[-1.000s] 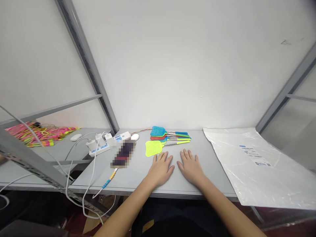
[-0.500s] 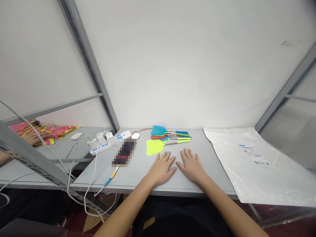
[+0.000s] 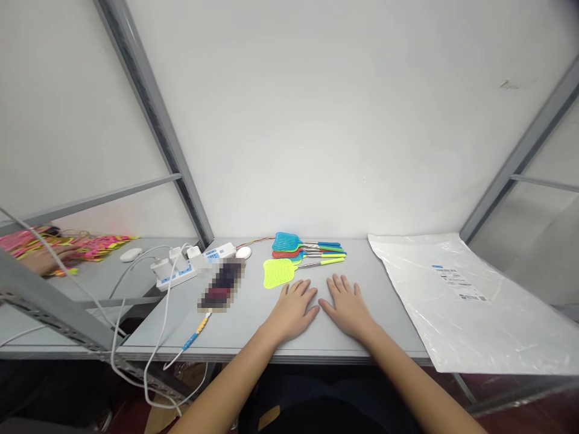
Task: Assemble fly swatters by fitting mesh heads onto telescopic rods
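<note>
My left hand (image 3: 294, 312) lies flat on the grey table (image 3: 253, 328), fingers spread and holding nothing. Its fingertips are just below a yellow-green fly swatter (image 3: 278, 273), whose handle points right. Beside it, thumb towards thumb with a small gap, my right hand (image 3: 347, 306) also rests palm down, open and bare. Behind the yellow-green swatter lie several more in an overlapping pile, among them a blue fly swatter (image 3: 286, 242) on top and a red fly swatter (image 3: 284, 254) partly covered.
A blurred-out phone-like object (image 3: 221, 286) with a charging cable (image 3: 195, 334) lies left, near power strips (image 3: 176, 277) and a white round device (image 3: 243, 252). A white plastic sheet (image 3: 452, 319) covers the right side. Another person's hand (image 3: 43, 260) touches pink-yellow items (image 3: 99, 246) far left.
The view has shifted slightly, so the table things sit a little further left. My hands stay flat in place. The other person's hand at far left has moved.
</note>
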Motion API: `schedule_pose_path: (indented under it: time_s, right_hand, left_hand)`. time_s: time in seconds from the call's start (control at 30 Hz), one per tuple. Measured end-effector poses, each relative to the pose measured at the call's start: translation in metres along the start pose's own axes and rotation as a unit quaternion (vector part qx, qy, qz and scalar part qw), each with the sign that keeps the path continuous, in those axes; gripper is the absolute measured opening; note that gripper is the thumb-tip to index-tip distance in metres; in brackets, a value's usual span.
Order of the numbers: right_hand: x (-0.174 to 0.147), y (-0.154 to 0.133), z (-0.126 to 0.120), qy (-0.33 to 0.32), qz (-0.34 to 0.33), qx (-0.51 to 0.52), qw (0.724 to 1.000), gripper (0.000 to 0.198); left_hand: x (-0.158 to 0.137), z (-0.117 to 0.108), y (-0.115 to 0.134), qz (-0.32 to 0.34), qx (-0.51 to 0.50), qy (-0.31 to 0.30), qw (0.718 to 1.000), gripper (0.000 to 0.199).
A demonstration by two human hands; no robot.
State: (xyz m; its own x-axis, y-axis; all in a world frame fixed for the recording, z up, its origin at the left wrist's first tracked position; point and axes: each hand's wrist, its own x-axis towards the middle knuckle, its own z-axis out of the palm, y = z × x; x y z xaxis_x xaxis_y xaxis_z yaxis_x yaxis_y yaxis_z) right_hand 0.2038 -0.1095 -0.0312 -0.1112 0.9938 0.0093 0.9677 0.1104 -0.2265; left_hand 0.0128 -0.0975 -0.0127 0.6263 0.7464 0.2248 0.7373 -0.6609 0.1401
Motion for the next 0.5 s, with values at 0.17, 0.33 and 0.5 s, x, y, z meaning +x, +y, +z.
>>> schedule_pose_path:
  time_s: [0.17,0.33,0.5]
  right_hand:
    - [0.001,0.000,-0.001,0.005,0.000,0.002,1.000,0.070]
    - [0.003,0.001,0.003,0.023,-0.004,0.003,1.000,0.067]
    - [0.001,-0.001,0.000,0.109,-0.012,-0.012,0.994,0.054]
  left_hand:
    - [0.047,-0.005,-0.007,-0.016,0.105,0.039,0.994,0.045]
    - [0.093,-0.001,-0.023,-0.035,0.158,0.059,0.985,0.026]
    - [0.092,0.008,-0.017,-0.001,0.161,0.044,0.986,0.018]
